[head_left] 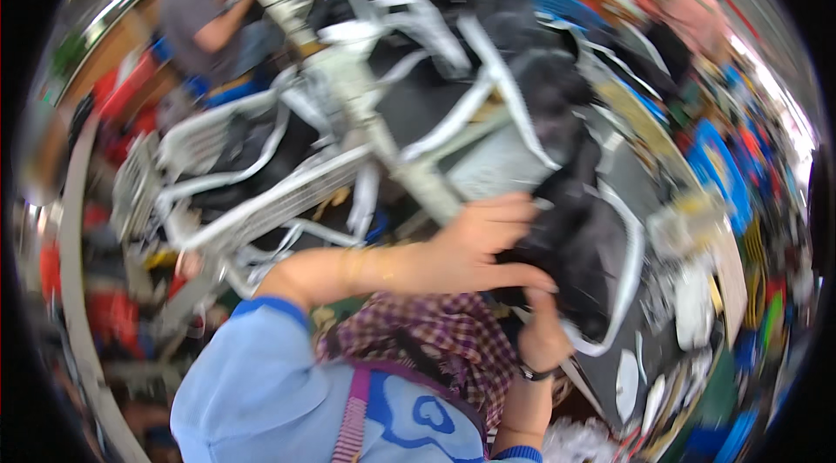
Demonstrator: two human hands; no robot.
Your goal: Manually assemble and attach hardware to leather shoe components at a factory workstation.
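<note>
A black fabric piece with white edging [570, 241] lies bunched before me, right of centre. My left hand [483, 241] reaches across to its near left edge, thumb stretched out and fingertips closed on the cloth. Below it, my right hand [542, 332] grips the lower edge of the same piece; its fingers are partly hidden by the cloth. The two thumbs come close together. More black cloth with white strips [435, 88] runs away from the piece over a pale machine bed [496, 162]. Motion blurs the fine detail.
At left, a white plastic basket [279, 210] holds more black and white pieces. A dark grey tabletop [610, 380] with small white parts lies at right. A person in grey [196, 19] sits at the far left, and someone in pink [692, 14] is at the far right.
</note>
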